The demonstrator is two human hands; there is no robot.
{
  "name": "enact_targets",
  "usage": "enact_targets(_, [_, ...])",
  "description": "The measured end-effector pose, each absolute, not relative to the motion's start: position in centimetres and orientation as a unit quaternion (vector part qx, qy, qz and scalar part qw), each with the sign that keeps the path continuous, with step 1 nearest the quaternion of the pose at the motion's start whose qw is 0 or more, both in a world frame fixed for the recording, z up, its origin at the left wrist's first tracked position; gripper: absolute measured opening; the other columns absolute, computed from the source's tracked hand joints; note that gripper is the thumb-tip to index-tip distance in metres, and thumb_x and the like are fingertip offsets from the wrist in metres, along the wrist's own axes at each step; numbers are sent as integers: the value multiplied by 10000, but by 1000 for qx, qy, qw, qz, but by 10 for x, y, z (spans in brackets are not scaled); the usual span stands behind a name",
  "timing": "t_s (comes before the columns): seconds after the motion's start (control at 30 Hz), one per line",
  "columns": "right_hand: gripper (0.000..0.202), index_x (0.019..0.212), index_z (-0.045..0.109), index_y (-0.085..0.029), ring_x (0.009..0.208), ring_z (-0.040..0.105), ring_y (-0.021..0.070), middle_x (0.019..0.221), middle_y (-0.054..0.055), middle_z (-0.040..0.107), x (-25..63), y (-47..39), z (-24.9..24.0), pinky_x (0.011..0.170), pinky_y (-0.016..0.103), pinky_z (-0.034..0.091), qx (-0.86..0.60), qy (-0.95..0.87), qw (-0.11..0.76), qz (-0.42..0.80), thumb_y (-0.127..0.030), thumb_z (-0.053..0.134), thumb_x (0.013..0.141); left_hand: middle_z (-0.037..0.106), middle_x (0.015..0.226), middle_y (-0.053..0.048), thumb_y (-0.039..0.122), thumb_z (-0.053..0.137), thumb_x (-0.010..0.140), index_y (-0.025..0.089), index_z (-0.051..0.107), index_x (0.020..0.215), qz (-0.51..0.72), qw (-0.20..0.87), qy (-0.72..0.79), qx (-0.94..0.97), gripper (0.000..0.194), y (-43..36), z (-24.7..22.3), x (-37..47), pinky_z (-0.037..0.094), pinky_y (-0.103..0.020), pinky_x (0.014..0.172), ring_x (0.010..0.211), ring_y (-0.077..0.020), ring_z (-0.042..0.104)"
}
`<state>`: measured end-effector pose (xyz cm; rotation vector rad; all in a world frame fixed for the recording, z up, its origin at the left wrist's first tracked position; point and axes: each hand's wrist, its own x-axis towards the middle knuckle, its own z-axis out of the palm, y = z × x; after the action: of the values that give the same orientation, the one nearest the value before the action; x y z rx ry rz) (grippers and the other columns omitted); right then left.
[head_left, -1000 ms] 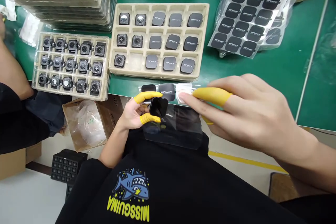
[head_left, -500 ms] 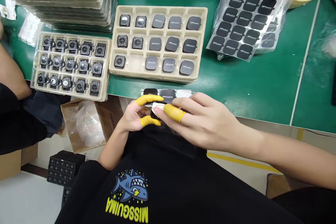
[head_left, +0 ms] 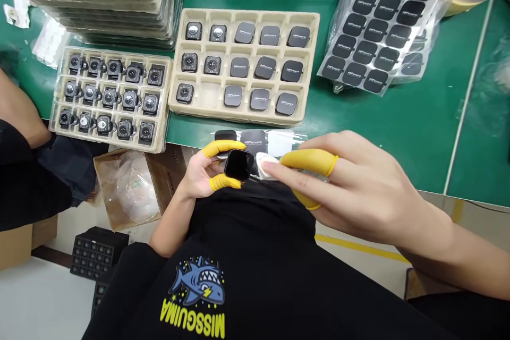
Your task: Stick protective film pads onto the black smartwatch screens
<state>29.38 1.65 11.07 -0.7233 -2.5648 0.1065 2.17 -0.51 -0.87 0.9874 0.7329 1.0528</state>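
Green bench [head_left: 350, 122] runs beyond the hands, its near edge passing just past the fingertips. Nearest of the handled things is a dark square watch [head_left: 238, 164], held in the left hand [head_left: 199, 172] with its glossy face turned up. Two digits in yellow finger covers [head_left: 225, 146] clamp its far and near edges. Just right of it, the right hand [head_left: 366, 186] pinches a small white pad [head_left: 262, 161], which appears just clear of the watch.

Half a second ago the pad was over the watch face; now the right hand has drawn off to its own side and the face is uncovered. The left hand has barely shifted.

The right forearm comes in from the right, fingers pointing left toward the watch, back of the hand up. The left wrist is raised from below, its digits reaching rightward.

Just past the hands, at the bench edge, lies a strip of dark labels [head_left: 254, 141]. Farther off, ahead of the hands, sits a beige tray [head_left: 235, 117] of watch bodies and black "HiFuture" squares. A second tray [head_left: 164, 122] stands ahead of and left of the left hand; label sheets [head_left: 364, 53] lie beyond the right hand.
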Motion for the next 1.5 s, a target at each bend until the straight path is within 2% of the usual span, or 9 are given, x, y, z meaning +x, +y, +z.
enact_targets(0.13, [286,1339,726,-126,940,689,251,991,86,817,295,20,116,686,399,497,-214,-951,215,52,-55,619,1083,859,1141,-69,452,1088,716,209,793,1355,480,690,306,447,745,-5,-9,22,772,-318,789,872,-233,881])
enact_targets(0.33, [257,1326,731,-134,914,680,253,971,82,812,294,20,117,699,405,487,-211,-955,204,39,-83,620,1100,859,1168,-74,509,1071,733,202,773,1383,474,679,282,485,778,-2,-11,25,744,-285,759,823,-198,865])
enact_targets(0.47, [263,1321,751,-54,934,687,237,961,85,792,287,16,113,742,403,481,-166,-965,202,27,-42,623,1091,864,1163,-74,510,1068,739,214,786,1371,483,657,263,515,752,3,-11,26,725,-276,806,872,-203,868])
enact_targets(0.67, [281,1129,841,-148,967,656,226,1016,66,803,276,7,103,759,390,425,-158,-970,181,-25,-66,573,1123,859,1220,-94,565,1064,720,208,810,1321,459,669,272,517,744,1,-20,26,713,-283,812,898,-215,866])
enact_targets(0.77, [301,1037,848,-131,918,637,236,1000,75,802,270,7,100,758,399,428,-182,-968,172,-25,-63,565,1113,850,1253,-89,511,1062,748,236,794,1355,448,667,280,525,718,-5,-26,25,710,-281,845,970,-229,870])
enact_targets(0.97, [305,1217,807,-25,892,617,257,898,93,776,280,15,103,726,394,431,-242,-959,146,5,-44,518,1121,839,1231,-94,521,1055,757,224,768,1377,465,657,295,515,745,-10,-31,23,714,-280,815,933,-218,861])
enact_targets(1.17, [320,1335,751,-85,933,638,244,1007,91,807,302,9,115,749,385,430,-191,-961,174,101,-58,496,1145,832,1244,-92,540,1061,736,223,778,1378,481,646,304,509,769,-5,-31,17,731,-291,787,945,-221,864])
enact_targets(1.33, [316,1331,770,-100,937,644,237,989,80,797,291,8,113,781,393,433,-189,-960,191,70,-70,515,1146,843,1249,-105,525,1071,722,228,795,1360,479,645,293,518,756,-3,-28,19,722,-277,814,1083,-277,878])
enact_targets(1.5, [297,1257,813,-99,892,612,224,922,54,765,274,9,97,771,393,396,-161,-970,177,36,-78,538,1146,856,1225,-87,524,1048,768,232,793,1356,444,664,317,512,704,-13,-27,19,707,-262,800,929,-209,865])
